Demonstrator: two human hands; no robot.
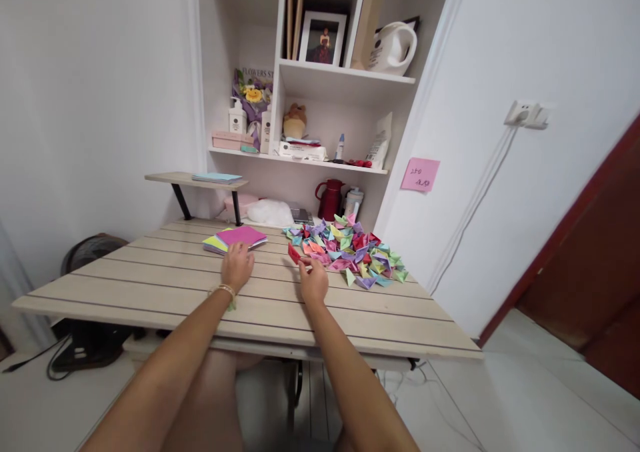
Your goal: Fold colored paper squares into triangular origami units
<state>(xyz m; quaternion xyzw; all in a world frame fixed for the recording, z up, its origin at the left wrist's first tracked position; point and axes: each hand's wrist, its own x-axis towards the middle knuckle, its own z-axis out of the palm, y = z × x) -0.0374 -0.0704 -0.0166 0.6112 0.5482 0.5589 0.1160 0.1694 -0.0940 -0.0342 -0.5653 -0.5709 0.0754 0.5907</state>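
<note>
My right hand (313,280) pinches a red folded paper boat (294,253) between thumb and fingers, just above the desk. To its right spreads a heap of folded paper boats (345,245) in many colours, several of them tipped on their sides. My left hand (237,265) rests at the front edge of a stack of coloured paper sheets (243,235), magenta on top with yellow-green beneath. Its fingers are loosely bent and apart, with nothing visibly held; whether they press on the sheets I cannot tell.
The slatted desk (165,285) has a small raised shelf (173,178) at back left, bearing light-blue paper (217,177). Behind stand a dark red jug (331,199), a pale cup (353,202) and a white plastic bag (270,212). A fan (93,249) is left of the desk.
</note>
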